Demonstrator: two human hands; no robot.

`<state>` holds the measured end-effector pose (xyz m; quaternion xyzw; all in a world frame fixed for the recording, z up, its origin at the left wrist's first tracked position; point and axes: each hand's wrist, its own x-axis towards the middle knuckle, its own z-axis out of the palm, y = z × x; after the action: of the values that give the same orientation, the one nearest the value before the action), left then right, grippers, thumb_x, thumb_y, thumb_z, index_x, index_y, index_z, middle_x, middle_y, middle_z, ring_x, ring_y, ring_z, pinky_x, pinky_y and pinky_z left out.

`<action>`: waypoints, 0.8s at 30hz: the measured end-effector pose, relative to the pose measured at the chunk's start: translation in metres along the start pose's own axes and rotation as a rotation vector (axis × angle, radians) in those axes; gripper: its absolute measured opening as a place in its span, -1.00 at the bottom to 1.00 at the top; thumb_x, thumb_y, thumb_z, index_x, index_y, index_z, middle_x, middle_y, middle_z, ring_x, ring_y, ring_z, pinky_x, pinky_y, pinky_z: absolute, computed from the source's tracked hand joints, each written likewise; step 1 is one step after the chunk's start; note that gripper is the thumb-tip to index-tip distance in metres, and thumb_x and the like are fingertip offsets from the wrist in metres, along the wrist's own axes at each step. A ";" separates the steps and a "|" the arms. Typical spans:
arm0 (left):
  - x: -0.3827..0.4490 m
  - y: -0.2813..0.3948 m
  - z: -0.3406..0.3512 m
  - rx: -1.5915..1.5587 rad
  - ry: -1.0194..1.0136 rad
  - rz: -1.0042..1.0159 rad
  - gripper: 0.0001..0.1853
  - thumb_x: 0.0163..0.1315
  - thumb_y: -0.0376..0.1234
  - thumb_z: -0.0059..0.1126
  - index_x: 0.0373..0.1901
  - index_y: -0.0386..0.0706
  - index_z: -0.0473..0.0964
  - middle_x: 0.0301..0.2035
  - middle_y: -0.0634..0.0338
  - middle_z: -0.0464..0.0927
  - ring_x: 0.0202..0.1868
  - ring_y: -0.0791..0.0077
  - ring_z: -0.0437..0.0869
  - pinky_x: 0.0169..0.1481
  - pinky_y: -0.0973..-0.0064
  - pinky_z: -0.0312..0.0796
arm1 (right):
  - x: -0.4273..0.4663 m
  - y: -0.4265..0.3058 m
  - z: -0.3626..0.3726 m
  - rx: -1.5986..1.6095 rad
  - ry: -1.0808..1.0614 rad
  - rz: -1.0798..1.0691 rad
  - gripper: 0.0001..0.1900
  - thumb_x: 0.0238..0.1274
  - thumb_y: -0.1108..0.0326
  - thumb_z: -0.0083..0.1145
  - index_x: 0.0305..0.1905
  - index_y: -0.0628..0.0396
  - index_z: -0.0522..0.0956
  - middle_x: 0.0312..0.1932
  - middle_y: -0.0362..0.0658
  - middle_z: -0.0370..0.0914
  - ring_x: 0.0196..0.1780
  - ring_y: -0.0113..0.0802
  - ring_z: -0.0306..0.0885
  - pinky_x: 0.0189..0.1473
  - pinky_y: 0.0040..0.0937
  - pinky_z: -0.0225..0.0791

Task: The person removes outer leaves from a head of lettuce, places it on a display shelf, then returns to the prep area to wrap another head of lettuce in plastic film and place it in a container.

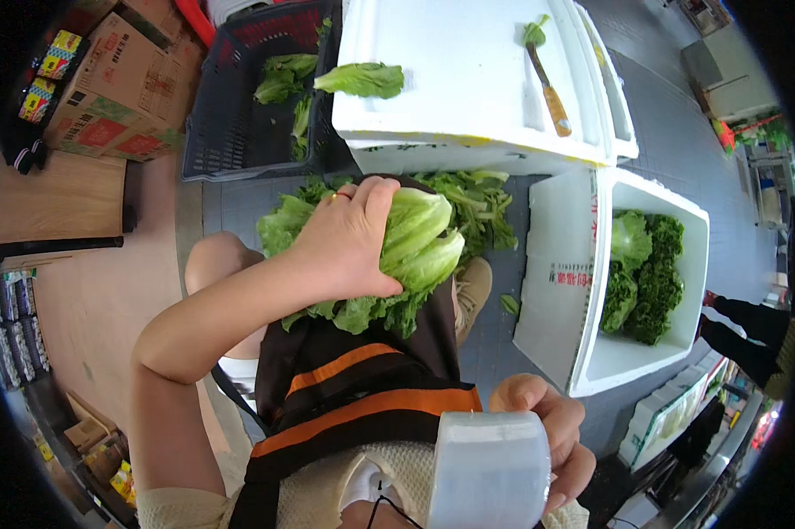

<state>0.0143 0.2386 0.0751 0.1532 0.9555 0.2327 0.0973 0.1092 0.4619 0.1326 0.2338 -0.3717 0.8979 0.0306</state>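
Observation:
My left hand (351, 244) is spread over a head of leafy lettuce (414, 244) and grips it above my lap, its pale stalks towards the right. At the lower right, close to my chest, my right hand (549, 430) holds a roll of clear plastic film (493, 466), fingers around its right side. A knife with a wooden handle (556, 111) lies on the white foam box (450, 86), a scrap of leaf at its blade tip. A loose lettuce leaf (364, 80) rests at that box's left edge.
A dark plastic crate (202, 119) with several leaves stands at the upper left. Loose greens (480, 205) lie on the floor beyond my lap. An open foam box (658, 370) of leafy heads stands right. Cardboard boxes (116, 86) are upper left; another person's legs (741, 330) show far right.

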 end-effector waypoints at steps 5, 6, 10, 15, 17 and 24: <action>-0.002 0.001 0.003 0.034 0.014 -0.007 0.07 -0.39 -0.14 0.51 0.16 -0.34 0.05 0.03 -0.13 0.30 0.00 -0.08 0.45 0.11 0.19 0.33 | -0.002 0.009 0.006 0.015 0.123 -0.044 -0.88 -0.02 0.41 0.28 -0.41 -0.15 0.59 -0.43 -0.28 0.33 0.02 -0.39 0.34 0.38 -0.37 0.00; -0.001 0.002 0.003 0.035 0.008 -0.006 0.07 -0.39 -0.13 0.51 0.16 -0.34 0.05 0.03 -0.13 0.30 0.00 -0.08 0.45 0.11 0.19 0.33 | -0.001 0.010 0.012 0.015 0.171 -0.019 -0.89 -0.05 0.42 0.28 -0.46 -0.11 0.58 -0.48 -0.28 0.34 0.01 -0.40 0.34 0.41 -0.38 -0.06; 0.000 0.001 0.002 0.047 0.013 0.000 0.06 -0.39 -0.13 0.51 0.16 -0.34 0.07 0.05 -0.13 0.30 0.00 -0.09 0.45 0.11 0.18 0.34 | -0.017 0.009 0.005 0.239 0.220 0.076 -0.88 -0.06 0.44 0.27 -0.44 -0.10 0.56 -0.50 -0.26 0.32 -0.09 -0.38 0.33 0.41 -0.29 -0.10; -0.002 0.002 -0.001 0.036 -0.001 0.005 0.05 -0.38 -0.13 0.50 0.18 -0.35 0.10 0.06 -0.14 0.29 0.04 -0.12 0.43 0.15 0.18 0.31 | -0.013 0.015 0.008 0.093 0.113 -0.017 -0.90 0.02 0.36 0.25 -0.35 -0.11 0.55 -0.56 -0.29 0.25 -0.28 -0.40 0.30 0.39 -0.15 -0.11; -0.003 0.005 -0.003 0.029 -0.034 -0.019 0.06 -0.38 -0.13 0.50 0.20 -0.33 0.11 0.08 -0.14 0.27 0.08 -0.13 0.40 0.18 0.19 0.28 | -0.009 0.023 0.007 -0.024 0.074 -0.067 -0.90 0.05 0.33 0.25 -0.32 -0.12 0.54 -0.58 -0.30 0.23 -0.36 -0.40 0.29 0.38 -0.10 -0.11; -0.007 0.008 -0.011 0.239 -0.009 -0.045 0.09 -0.38 -0.05 0.49 0.30 -0.10 0.14 0.10 -0.14 0.27 0.10 -0.12 0.38 0.21 0.10 0.22 | 0.031 0.033 -0.015 -0.497 -0.405 -0.018 -0.74 -0.03 0.27 0.33 -0.19 0.08 0.64 -0.41 -0.16 0.41 -0.41 -0.30 0.47 0.19 0.01 0.16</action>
<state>0.0199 0.2380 0.0890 0.1434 0.9791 0.1144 0.0881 0.0681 0.4447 0.1157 0.3966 -0.5759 0.7146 0.0202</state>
